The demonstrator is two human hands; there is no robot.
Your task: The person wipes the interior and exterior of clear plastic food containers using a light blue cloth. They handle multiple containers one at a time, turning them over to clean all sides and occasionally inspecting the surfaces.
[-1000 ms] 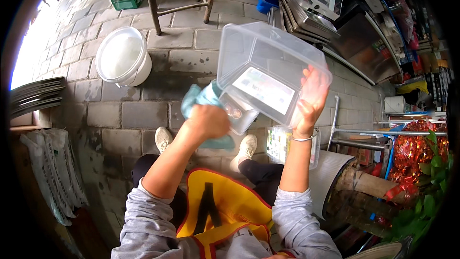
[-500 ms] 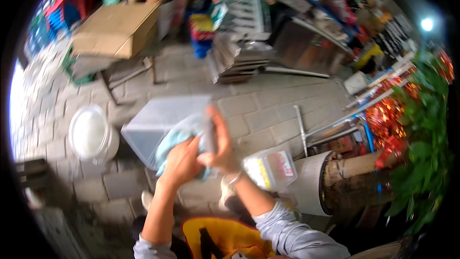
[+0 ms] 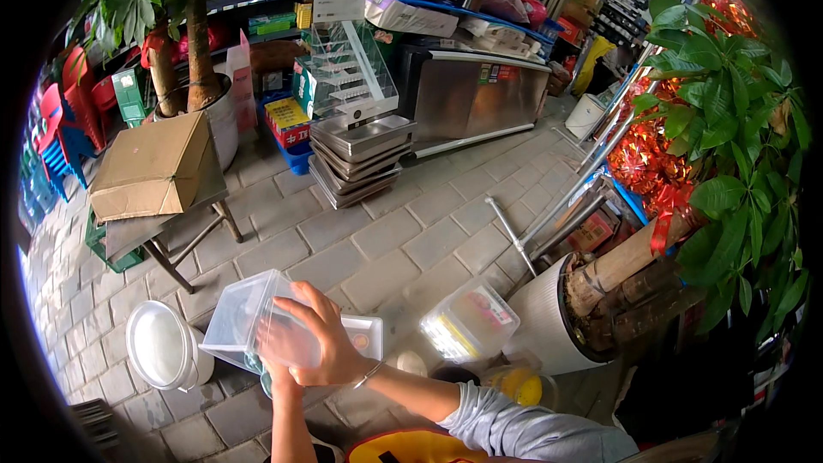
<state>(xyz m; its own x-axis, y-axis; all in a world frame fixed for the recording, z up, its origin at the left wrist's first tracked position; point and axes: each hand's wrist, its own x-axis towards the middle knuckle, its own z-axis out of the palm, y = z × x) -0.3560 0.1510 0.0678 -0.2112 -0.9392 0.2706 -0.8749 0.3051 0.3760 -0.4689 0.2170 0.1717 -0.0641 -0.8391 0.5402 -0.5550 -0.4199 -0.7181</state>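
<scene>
Our right hand (image 3: 329,345) holds the clear box (image 3: 237,312), which sticks out to its left. Our left hand (image 3: 281,374) is below, by the blue cloth (image 3: 255,363); we cannot tell its grip.

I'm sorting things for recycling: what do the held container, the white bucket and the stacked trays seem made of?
Container: probably clear, glossy plastic; its walls are see-through and shiny.
White bucket: likely smooth, opaque plastic; evenly white with a rounded rim.
Stacked trays: apparently metal, perhaps stainless steel; silvery grey with highlights.
</scene>
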